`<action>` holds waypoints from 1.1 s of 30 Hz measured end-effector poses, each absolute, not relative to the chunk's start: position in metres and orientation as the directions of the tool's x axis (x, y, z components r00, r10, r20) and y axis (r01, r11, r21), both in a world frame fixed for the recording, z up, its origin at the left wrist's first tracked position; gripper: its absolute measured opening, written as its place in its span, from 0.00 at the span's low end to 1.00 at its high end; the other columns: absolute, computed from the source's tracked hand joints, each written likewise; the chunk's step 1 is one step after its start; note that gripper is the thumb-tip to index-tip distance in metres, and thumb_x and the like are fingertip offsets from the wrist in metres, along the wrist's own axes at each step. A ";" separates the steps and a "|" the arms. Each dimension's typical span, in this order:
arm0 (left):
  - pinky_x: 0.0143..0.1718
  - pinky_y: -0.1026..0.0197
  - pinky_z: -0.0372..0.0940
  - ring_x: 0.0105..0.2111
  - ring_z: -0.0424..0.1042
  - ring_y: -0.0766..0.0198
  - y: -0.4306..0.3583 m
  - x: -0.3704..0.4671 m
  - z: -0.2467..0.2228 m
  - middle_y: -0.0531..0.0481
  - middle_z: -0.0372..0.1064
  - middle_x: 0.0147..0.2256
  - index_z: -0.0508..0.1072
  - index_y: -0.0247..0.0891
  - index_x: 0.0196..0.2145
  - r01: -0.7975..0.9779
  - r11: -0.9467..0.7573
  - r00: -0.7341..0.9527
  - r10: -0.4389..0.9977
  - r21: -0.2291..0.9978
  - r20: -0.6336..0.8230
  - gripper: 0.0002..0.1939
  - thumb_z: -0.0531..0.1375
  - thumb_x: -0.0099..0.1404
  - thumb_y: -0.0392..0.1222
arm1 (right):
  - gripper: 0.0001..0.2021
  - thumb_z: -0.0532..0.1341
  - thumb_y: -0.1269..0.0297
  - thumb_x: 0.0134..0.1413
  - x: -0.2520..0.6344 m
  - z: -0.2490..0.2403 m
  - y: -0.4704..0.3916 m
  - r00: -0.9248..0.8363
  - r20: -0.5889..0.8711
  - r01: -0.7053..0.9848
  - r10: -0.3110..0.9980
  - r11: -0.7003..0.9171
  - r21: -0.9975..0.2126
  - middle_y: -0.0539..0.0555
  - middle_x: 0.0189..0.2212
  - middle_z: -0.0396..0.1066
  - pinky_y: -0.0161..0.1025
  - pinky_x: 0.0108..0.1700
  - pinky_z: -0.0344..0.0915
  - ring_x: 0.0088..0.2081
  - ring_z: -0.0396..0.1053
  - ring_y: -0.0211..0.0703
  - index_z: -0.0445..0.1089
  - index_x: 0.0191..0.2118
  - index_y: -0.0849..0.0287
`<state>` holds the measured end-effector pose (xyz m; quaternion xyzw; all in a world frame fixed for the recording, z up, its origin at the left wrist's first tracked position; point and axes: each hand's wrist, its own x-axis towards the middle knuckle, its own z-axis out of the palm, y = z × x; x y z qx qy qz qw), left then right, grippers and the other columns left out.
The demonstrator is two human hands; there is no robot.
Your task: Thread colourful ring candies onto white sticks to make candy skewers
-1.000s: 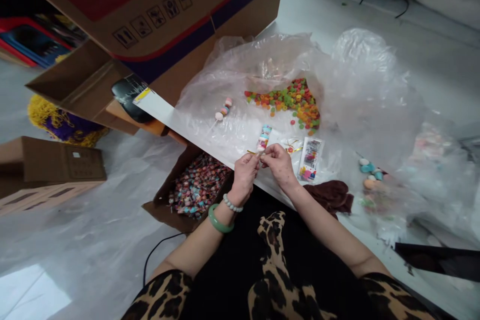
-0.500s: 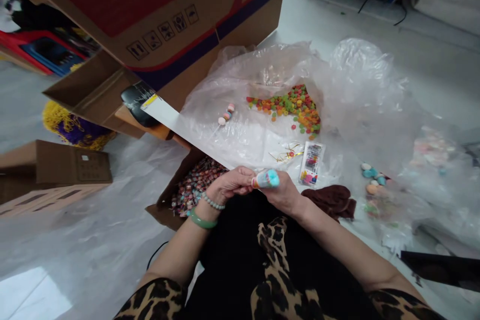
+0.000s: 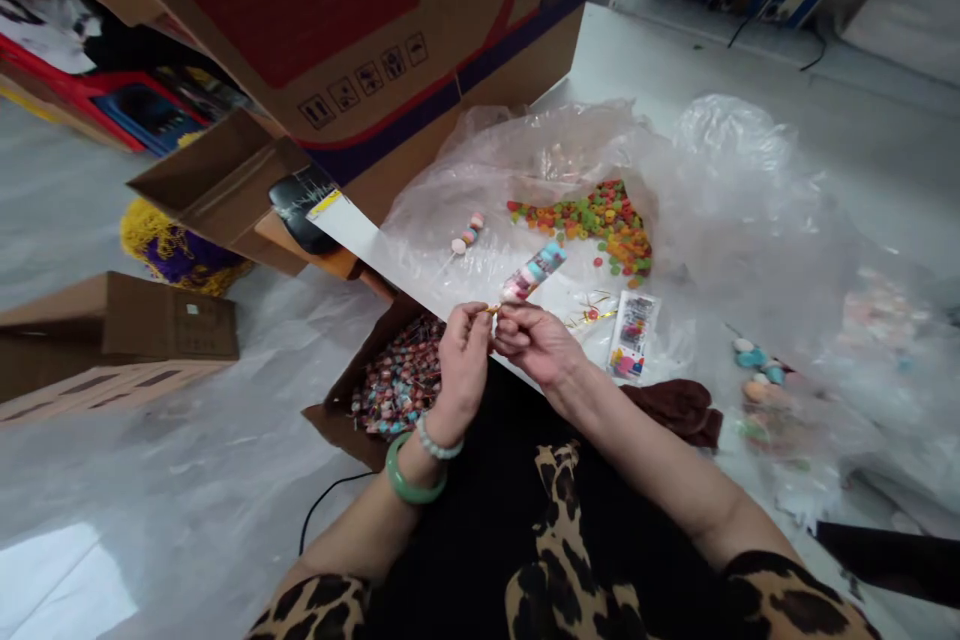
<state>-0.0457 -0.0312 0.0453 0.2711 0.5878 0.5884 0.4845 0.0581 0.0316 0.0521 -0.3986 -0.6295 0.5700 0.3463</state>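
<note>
Held in front of me is a wrapped marshmallow skewer, its blue, white and pink candy in a printed clear sleeve, pointing up and right. My right hand is closed around its lower end. My left hand pinches at the sleeve's neck, where a small gold strip, seemingly a twist tie, shows between the fingertips. An unwrapped marshmallow skewer lies on the plastic sheet beyond. Gold twist ties and a flat printed sleeve lie to the right of my hands.
Ring-shaped gummies are heaped on the plastic sheet. A carton of wrapped skewers stands below the table's left edge. A large cardboard box rises behind. Brown cloth and bagged marshmallows are on the right.
The skewer's candy end has swung from pointing toward me to pointing up and away. Both hands have shifted, and the gold strip now shows at the sleeve's neck.
</note>
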 end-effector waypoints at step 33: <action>0.42 0.56 0.56 0.36 0.68 0.58 -0.050 -0.090 0.043 0.46 0.71 0.34 0.75 0.42 0.38 0.824 -0.460 0.524 0.841 0.331 -0.135 0.12 0.53 0.68 0.45 | 0.09 0.60 0.58 0.48 0.111 0.022 -0.003 -0.713 -0.571 0.421 0.407 -0.402 -0.813 0.48 0.19 0.66 0.34 0.25 0.56 0.20 0.60 0.36 0.68 0.27 0.58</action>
